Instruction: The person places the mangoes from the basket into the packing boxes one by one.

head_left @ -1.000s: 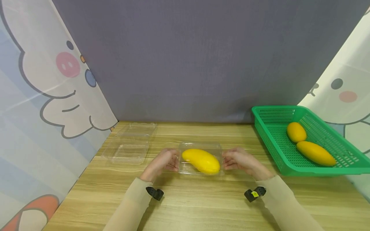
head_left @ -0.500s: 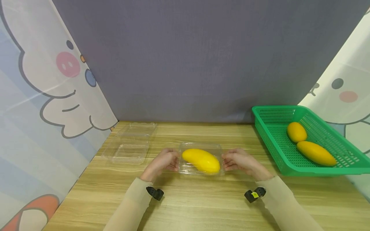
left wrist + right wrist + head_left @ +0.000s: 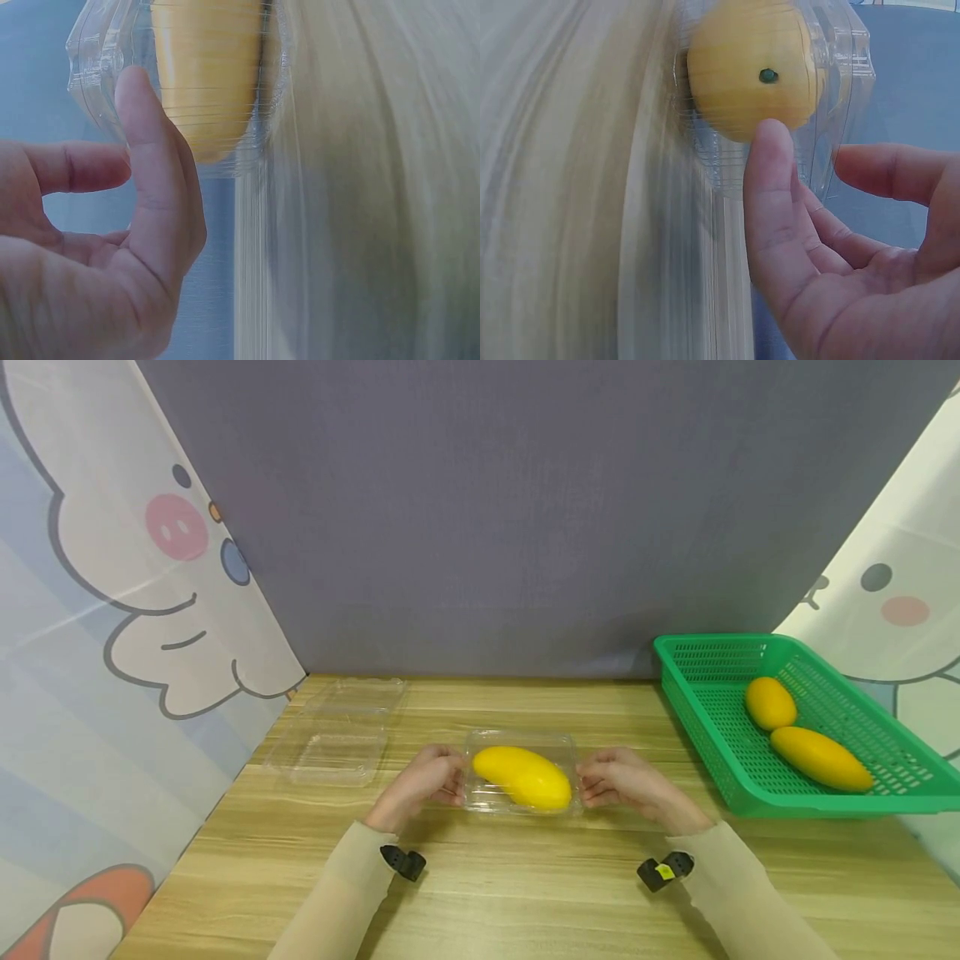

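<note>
A clear plastic clamshell box (image 3: 555, 743) with a yellow mango (image 3: 522, 778) inside sits on the table in front of me. My left hand (image 3: 431, 778) holds its left end, thumb at the rim and fingers along the side wall. At the opposite end my right hand (image 3: 626, 781) holds it the same way. Seen from the right wrist, the mango (image 3: 742, 45) shows a small green stem spot through the ribbed wall. In the left wrist view the box's rim (image 3: 97, 67) lies beside my thumb and fingertip.
A second clear plastic box (image 3: 337, 752) lies open at the table's left back. On the right stands a green mesh basket (image 3: 693, 739) with two more mangoes (image 3: 821, 760). Behind the wooden table (image 3: 517, 902) rises a grey panel (image 3: 480, 527).
Both hands stay at the ends of the box, almost still. The right wrist has shifted very slightly; box and mango have not visibly moved.
</note>
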Demonstrator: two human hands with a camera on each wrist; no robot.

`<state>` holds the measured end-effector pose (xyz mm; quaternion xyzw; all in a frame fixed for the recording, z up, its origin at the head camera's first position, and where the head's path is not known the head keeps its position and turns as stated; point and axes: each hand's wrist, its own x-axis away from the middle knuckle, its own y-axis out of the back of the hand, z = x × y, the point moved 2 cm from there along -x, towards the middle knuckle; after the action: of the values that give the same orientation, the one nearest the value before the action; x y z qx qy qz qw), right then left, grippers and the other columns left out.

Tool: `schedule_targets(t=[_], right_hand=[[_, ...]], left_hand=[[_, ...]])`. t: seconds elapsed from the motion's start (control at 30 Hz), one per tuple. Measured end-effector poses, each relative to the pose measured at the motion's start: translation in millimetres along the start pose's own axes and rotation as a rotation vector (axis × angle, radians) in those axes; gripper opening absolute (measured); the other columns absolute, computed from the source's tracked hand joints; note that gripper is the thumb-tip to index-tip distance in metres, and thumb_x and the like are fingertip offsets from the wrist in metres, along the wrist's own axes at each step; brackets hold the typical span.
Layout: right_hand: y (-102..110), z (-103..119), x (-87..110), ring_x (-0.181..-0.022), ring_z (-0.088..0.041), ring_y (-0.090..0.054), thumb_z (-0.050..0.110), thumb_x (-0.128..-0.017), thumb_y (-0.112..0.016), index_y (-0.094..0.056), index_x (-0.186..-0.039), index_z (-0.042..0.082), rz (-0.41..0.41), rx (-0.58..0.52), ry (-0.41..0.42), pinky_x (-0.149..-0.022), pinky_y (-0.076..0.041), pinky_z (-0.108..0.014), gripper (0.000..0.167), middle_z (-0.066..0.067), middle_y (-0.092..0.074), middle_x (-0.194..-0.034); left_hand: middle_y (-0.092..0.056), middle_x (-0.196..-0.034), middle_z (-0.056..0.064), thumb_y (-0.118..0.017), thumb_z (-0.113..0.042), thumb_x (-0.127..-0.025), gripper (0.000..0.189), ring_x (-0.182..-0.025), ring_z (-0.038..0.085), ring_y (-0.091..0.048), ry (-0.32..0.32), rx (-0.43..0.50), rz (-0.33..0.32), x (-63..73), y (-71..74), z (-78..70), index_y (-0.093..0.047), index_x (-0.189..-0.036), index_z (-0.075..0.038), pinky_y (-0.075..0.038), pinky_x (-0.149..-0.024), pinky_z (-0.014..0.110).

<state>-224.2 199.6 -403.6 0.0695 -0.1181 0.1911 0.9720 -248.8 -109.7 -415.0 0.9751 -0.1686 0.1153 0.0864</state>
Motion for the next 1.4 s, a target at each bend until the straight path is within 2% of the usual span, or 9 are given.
schedule_targets(t=[0.17,0.47,0.63,1.2,1.4], right_hand=[[-1,2,5.0,-0.074,-0.018,-0.065,0.005,-0.1,-0.055,-0.052,-0.117,-0.023,0.026,-0.01,-0.007,-0.074,-0.061,-0.03,0.033,-0.011,-0.065,-0.086],[-4,1,12.8,-0.075,-0.019,-0.065,0.008,-0.098,-0.058,-0.058,-0.109,-0.017,0.069,0.024,-0.011,-0.072,-0.061,-0.031,0.027,-0.016,-0.067,-0.09],[-4,-1,17.8,-0.077,-0.021,-0.066,0.009,-0.097,-0.059,-0.057,-0.11,-0.018,0.089,0.04,-0.018,-0.073,-0.061,-0.031,0.03,-0.02,-0.066,-0.093],[-10,-5,27.0,-0.073,-0.018,-0.065,0.01,-0.095,-0.062,-0.06,-0.107,-0.014,0.136,0.015,-0.034,-0.069,-0.061,-0.029,0.027,-0.015,-0.067,-0.087],[-11,-8,25.4,-0.068,-0.016,-0.066,0.011,-0.094,-0.064,-0.063,-0.1,-0.011,0.145,0.002,-0.041,-0.068,-0.061,-0.028,0.023,-0.013,-0.068,-0.083]], left_hand=[[-0.055,-0.076,0.008,-0.048,-0.012,-0.102,0.021,-0.058,0.018,-0.058,-0.008,-0.004,-0.004,1.1,-0.1,0.0,-0.056,-0.108,0.007,-0.057,-0.056,0.026],[-0.054,-0.076,0.008,-0.048,-0.012,-0.102,0.021,-0.057,0.018,-0.058,0.008,0.008,-0.014,0.9,-0.4,-0.8,-0.056,-0.108,0.007,-0.057,-0.055,0.026],[-0.054,-0.075,0.007,-0.048,-0.011,-0.102,0.019,-0.057,0.017,-0.058,0.013,0.02,-0.015,0.7,-1.0,-0.9,-0.055,-0.105,0.006,-0.056,-0.055,0.026],[-0.054,-0.076,0.008,-0.048,-0.011,-0.102,0.022,-0.058,0.018,-0.059,0.003,0.013,-0.018,0.2,-0.9,-0.7,-0.055,-0.11,0.008,-0.057,-0.056,0.026],[-0.054,-0.076,0.009,-0.048,-0.011,-0.103,0.022,-0.059,0.018,-0.059,0.0,0.012,-0.014,0.5,-0.6,-0.7,-0.055,-0.11,0.009,-0.058,-0.057,0.027]])
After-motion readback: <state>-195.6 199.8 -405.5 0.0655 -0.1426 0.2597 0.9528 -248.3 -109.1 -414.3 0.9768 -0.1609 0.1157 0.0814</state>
